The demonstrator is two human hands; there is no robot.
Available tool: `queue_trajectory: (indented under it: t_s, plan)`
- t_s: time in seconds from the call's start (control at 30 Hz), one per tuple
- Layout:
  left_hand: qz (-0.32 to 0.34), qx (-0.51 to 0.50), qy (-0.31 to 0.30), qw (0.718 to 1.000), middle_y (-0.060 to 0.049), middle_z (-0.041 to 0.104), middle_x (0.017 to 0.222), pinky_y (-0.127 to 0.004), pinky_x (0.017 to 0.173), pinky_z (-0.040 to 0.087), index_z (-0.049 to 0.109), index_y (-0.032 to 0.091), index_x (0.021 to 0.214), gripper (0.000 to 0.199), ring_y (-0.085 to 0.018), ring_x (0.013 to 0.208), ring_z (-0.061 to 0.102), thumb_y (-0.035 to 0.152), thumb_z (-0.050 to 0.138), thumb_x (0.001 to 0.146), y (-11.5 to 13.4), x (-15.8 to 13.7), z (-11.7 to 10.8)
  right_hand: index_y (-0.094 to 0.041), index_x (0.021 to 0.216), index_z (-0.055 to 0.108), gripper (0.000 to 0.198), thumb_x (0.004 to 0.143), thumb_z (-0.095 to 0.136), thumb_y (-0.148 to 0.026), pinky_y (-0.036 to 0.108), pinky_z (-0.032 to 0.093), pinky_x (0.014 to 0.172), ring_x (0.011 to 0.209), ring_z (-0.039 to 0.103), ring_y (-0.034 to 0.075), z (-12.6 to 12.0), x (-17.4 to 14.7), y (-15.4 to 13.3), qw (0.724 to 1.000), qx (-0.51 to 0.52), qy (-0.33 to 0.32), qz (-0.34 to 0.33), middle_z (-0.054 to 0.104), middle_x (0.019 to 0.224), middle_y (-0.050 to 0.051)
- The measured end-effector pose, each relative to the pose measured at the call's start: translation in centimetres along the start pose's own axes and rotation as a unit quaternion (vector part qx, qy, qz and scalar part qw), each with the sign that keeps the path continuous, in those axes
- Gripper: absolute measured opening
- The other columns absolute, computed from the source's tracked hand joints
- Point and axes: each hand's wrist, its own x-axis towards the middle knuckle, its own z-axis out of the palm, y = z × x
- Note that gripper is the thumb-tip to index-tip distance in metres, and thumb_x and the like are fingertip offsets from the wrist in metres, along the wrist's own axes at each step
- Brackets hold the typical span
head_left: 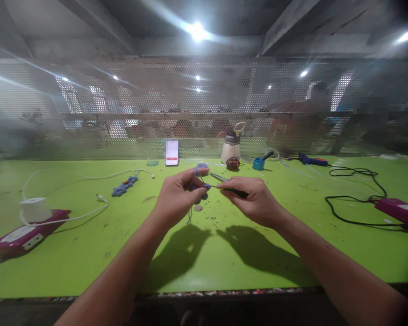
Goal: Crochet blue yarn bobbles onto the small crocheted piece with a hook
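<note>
Above the table, my left hand (177, 192) pinches a small blue-purple crochet piece (206, 186) between thumb and fingers. Yarn of the same colour (201, 169) shows at the tip of its index finger, and a loose tail hangs below. My right hand (250, 194) is closed around the dark handle of a crochet hook (238, 193), whose thin metal tip meets the piece. Part of the piece is hidden behind my left fingers. A slim metal tool (218, 177) lies just behind my hands, partly covered. To the left rests a blue-purple crocheted strip (124, 186) with an orange spot.
A phone (172, 152) stands upright at the back. Nearby are a spray bottle (230, 147), a dark multicoloured yarn ball (233, 163), a blue round container (258, 163) and a blue glue gun (313, 160). Purple power strips (30, 235) with cables lie on both sides.
</note>
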Motion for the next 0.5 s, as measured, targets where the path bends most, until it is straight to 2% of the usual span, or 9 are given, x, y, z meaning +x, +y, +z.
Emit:
queue_trajectory:
  t_s: [0.27,0.5]
  plan:
    - [0.013,0.054,0.006,0.998,-0.002,0.069,0.07,-0.022,0.053,0.052,0.067,0.009,0.116,0.043,-0.011,0.059,0.062,0.009,0.07,0.072,-0.14,-0.01,0.19,-0.013,0.095,0.075,0.019,0.086,0.059,-0.012,0.03,0.051,0.063,0.071,0.067,0.017,0.37,-0.06,-0.12,1.0,0.011,-0.002,0.028,0.076,0.083,0.009]
    - [-0.009,-0.023,0.002,1.0,-0.001,0.068,0.068,-0.022,0.054,0.052,0.066,0.008,0.114,0.045,-0.013,0.061,0.066,0.01,0.074,0.069,-0.59,0.35,0.03,-0.012,0.095,0.075,0.018,0.086,0.06,-0.013,0.03,0.052,0.064,0.072,0.068,0.017,0.57,-0.11,-0.57,0.998,0.026,0.003,0.062,0.076,0.086,0.01]
